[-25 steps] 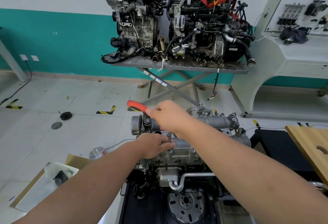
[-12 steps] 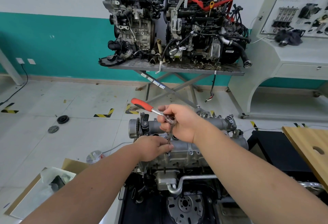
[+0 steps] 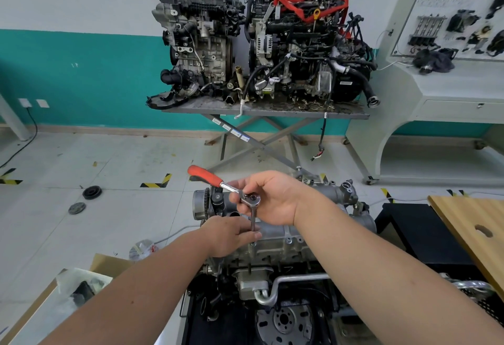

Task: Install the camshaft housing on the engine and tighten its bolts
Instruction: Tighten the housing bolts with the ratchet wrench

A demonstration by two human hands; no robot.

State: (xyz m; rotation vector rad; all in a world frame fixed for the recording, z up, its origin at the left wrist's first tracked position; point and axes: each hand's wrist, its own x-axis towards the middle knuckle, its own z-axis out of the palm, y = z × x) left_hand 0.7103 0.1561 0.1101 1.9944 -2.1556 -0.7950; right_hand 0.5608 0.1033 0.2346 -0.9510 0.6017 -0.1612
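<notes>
The grey camshaft housing (image 3: 283,236) lies on top of the engine (image 3: 261,276) in front of me. A ratchet wrench (image 3: 218,181) with a red handle stands over the housing's near left part, its extension bar pointing down at a bolt (image 3: 253,243). My right hand (image 3: 272,198) holds the ratchet's metal head from the right, fingers curled round it. My left hand (image 3: 229,235) pinches the lower end of the extension bar just above the bolt. The red handle sticks out up and to the left.
Two other engines (image 3: 261,44) stand on a grey folding table (image 3: 261,111) by the wall ahead. A wooden board (image 3: 474,232) lies at the right over a black stand. A cardboard box (image 3: 68,290) sits low left. Round black parts (image 3: 92,192) lie on the floor at left.
My right hand has slid from the red handle down to the ratchet's head, baring the handle. The left hand has stayed on the extension bar.
</notes>
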